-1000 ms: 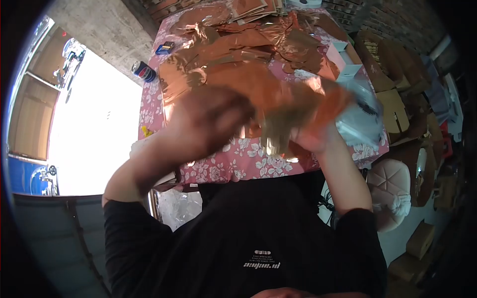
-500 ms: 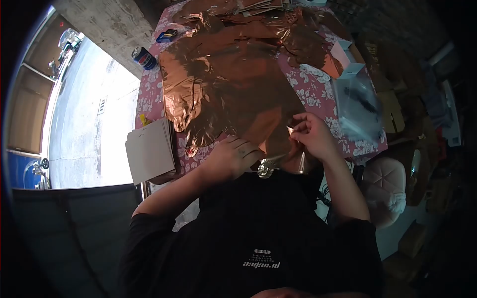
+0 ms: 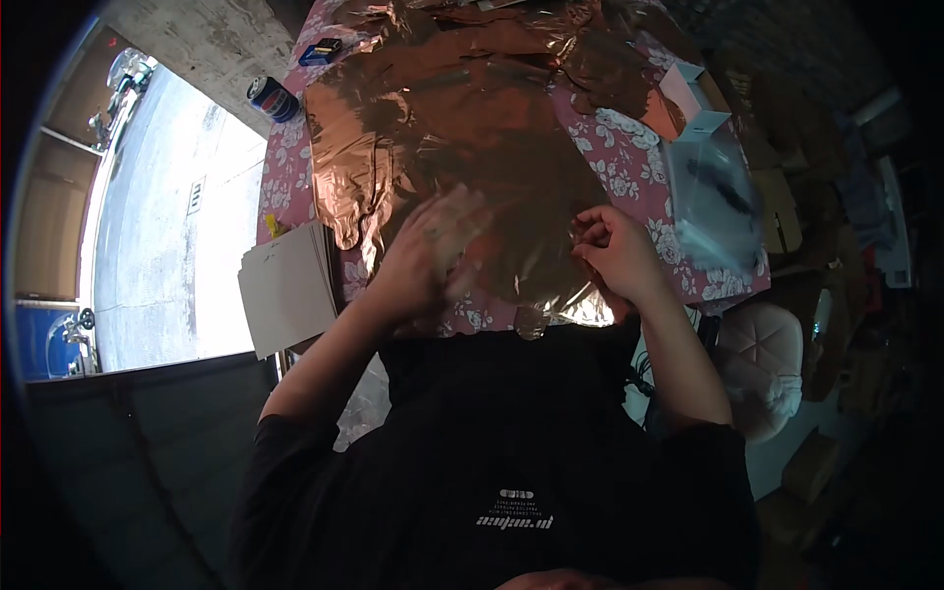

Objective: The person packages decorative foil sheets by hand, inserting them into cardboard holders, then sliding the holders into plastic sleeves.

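Copper-coloured foil sheet (image 3: 492, 128), crinkled and shiny, covers much of the table, its near end reaching my black shirt. Over the foil's near left part is my left hand (image 3: 433, 241), smeared by motion; whether its fingers touch the foil cannot be made out. At the sheet's near right edge my right hand (image 3: 615, 251) has its fingers curled and pinched on the foil. Bright creases show beneath this hand.
The pink floral tablecloth (image 3: 615, 167) shows around the foil. Grey cards (image 3: 287, 290) are stacked at the left edge. A blue can (image 3: 272, 100) and a small blue box (image 3: 320, 52) stand farther back. At right are a white box (image 3: 694, 101) and a clear plastic bag (image 3: 710, 202).
My left hand has moved up and forward, away from the near edge, over the foil. My right hand has barely moved. The foil's near end lies flatter, and the view has shifted slightly.
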The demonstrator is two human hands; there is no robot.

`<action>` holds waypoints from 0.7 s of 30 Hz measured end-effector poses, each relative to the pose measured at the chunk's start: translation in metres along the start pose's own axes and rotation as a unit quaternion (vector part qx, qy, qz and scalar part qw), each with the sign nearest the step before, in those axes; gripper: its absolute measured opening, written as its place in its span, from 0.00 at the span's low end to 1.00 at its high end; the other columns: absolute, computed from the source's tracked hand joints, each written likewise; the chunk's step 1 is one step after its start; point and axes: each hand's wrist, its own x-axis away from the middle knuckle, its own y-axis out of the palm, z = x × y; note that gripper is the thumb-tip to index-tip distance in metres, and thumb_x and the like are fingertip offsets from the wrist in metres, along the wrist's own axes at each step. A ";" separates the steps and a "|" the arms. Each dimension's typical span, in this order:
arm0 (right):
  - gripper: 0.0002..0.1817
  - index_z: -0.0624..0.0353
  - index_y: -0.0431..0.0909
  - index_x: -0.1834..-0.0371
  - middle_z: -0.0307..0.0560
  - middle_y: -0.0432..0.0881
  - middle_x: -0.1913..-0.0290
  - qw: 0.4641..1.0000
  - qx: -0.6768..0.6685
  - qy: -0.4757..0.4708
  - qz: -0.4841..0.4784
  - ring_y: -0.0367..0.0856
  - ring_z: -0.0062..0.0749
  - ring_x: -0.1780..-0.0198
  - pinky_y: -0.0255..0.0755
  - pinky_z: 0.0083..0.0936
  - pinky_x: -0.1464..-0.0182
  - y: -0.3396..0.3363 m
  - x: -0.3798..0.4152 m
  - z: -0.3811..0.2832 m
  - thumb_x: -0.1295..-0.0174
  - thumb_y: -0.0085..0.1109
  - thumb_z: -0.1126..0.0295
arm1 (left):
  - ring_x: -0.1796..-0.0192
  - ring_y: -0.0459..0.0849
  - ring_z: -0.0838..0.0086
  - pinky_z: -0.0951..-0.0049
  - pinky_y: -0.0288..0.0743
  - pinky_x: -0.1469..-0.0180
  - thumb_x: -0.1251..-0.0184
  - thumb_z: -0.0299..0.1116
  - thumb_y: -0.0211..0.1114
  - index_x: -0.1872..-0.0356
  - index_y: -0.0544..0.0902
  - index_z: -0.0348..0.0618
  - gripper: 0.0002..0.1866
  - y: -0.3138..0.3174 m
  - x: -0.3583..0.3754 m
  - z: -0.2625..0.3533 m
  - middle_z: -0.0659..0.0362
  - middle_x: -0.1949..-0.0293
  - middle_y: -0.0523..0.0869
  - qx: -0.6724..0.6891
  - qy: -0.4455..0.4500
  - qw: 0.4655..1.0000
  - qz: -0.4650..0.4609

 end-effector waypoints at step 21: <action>0.21 0.61 0.86 0.43 0.49 0.93 0.59 0.977 0.204 -0.056 -0.005 0.93 0.40 0.57 0.85 0.36 0.53 -0.028 0.005 -0.006 0.40 0.78 0.78 | 0.11 0.65 0.43 0.35 0.50 0.10 0.26 0.50 0.70 0.20 0.78 0.37 0.39 0.038 -0.003 0.000 0.40 0.14 0.70 -0.137 -0.062 0.987 -0.065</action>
